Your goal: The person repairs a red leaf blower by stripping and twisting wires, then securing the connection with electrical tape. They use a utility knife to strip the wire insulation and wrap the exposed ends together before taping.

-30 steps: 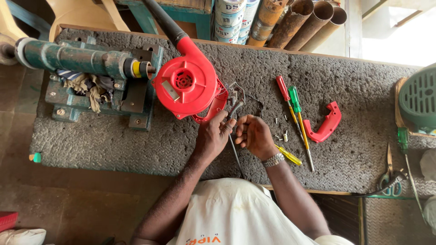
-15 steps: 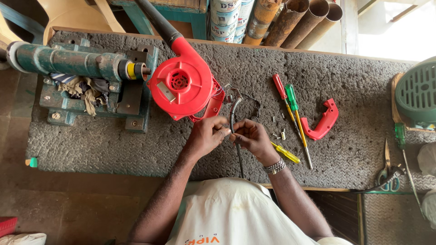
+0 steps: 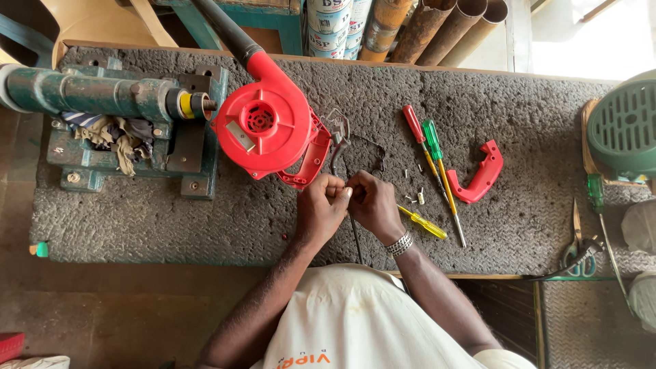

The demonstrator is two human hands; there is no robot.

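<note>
Head view: left hand (image 3: 320, 208) and right hand (image 3: 372, 205) met at desk (image 3: 171, 219) centre, fingers (image 3: 339, 193) pinched shut on thin black cable (image 3: 354, 236), just below red blower (image 3: 270, 126). Screwdrivers (image 3: 432, 147), small screws (image 3: 413, 195), red handle cover (image 3: 482, 174) scattered rightward; green vise (image 3: 116, 113) lay far left.

Glossy red plastic blower housing (image 3: 263, 126) and matching loose handle shell (image 3: 480, 175); coarse, matt grey matting on the workbench (image 3: 171, 219); dull green painted metal vise (image 3: 102, 96); translucent plastic screwdriver handles (image 3: 431, 139); frayed cloth rags (image 3: 113, 133)
</note>
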